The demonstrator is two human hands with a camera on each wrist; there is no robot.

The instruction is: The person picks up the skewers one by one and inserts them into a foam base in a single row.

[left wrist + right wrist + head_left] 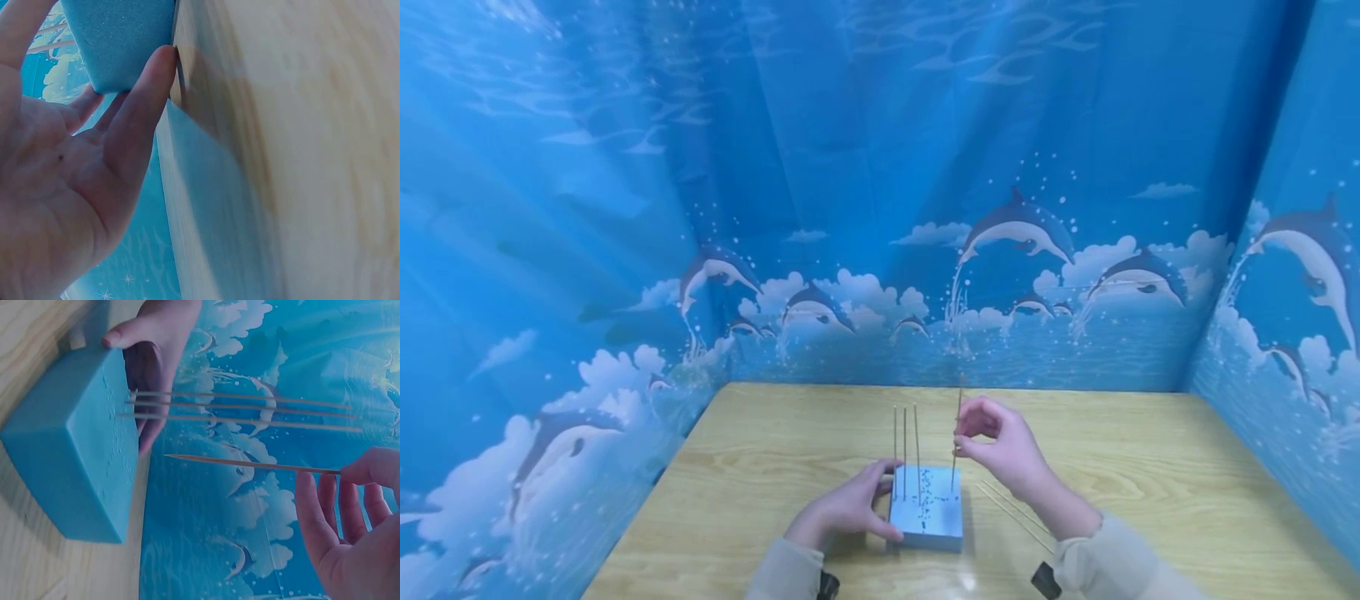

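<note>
The left hand, fingers half open, holds the block on the worktop. Just above it, the right hand pinches a stick between its fingers; seemingly light, stiff, breakable, it is probably best held lower.

This looks like a small screened-off work space, in what building cannot be told: creased bright-blue sheets printed with leaping grey-and-white dolphins, puffy white clouds and rippling water close in the back and both sides of a pale yellow wood-grain counter
</note>
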